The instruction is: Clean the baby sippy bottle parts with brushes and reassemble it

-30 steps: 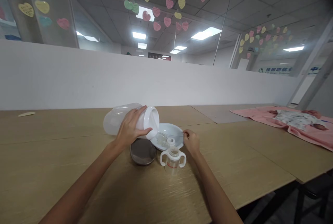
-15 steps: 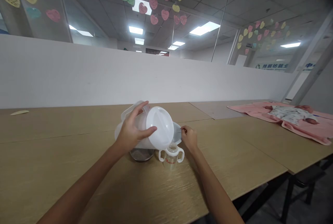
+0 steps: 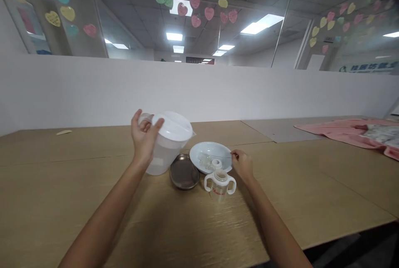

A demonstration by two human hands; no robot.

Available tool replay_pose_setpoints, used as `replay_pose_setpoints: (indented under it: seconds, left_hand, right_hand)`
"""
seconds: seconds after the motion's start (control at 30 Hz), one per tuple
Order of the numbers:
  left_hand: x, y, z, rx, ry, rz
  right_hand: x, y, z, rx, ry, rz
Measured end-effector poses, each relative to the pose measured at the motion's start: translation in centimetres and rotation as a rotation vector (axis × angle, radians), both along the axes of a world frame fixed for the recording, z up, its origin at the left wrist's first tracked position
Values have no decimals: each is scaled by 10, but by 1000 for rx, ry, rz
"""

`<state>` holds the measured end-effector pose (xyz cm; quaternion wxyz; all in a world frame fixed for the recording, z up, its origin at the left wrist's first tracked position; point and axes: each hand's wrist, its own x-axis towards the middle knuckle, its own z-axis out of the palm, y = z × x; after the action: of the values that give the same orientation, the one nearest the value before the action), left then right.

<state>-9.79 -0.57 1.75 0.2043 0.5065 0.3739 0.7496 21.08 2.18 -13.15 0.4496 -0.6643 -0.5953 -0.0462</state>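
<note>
My left hand (image 3: 144,140) grips the handle of a translucent plastic pitcher (image 3: 165,151) with a white lid, its thumb reaching to the lid's edge. The pitcher leans slightly to the right. Pinched in my right hand (image 3: 243,165) is a thin stick (image 3: 222,157) that stretches left over a white bowl (image 3: 199,147); its exact kind is unclear. Inside the bowl lie a white ring (image 3: 216,163) and a clear piece. A clear baby bottle (image 3: 220,183) with two white handles stands uncapped before the bowl. Beside the pitcher sits an oval metal tray (image 3: 184,171).
A pink blanket (image 3: 336,129) with patterned white cloth (image 3: 383,134) on it lies at the table's right. A small pale flat piece (image 3: 64,132) rests at the back left. Behind the wooden table (image 3: 93,197) rises a white partition (image 3: 102,93) with glass above.
My left hand has brought the pitcher from a strong tilt over the bottle back to nearly upright, left of the metal tray. The right hand keeps its pinch by the bowl. The view has turned left.
</note>
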Motion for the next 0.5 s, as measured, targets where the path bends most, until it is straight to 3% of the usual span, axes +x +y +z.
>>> replay_pose_setpoints:
  seconds: [0.13,0.3,0.4,0.5]
  left_hand:
    - [-32,11,8,-121,-374,44]
    - [-47,22,5,-166,-544,95]
    - [-55,35,-5,-220,-519,145]
    - [-68,50,-19,-184,-240,96]
  right_hand:
    - [0,0,0,-3,-9,3]
    - [2,2,-2,3,-37,14]
    - [3,3,-2,-2,-35,14]
    - [3,3,-2,-4,-36,19]
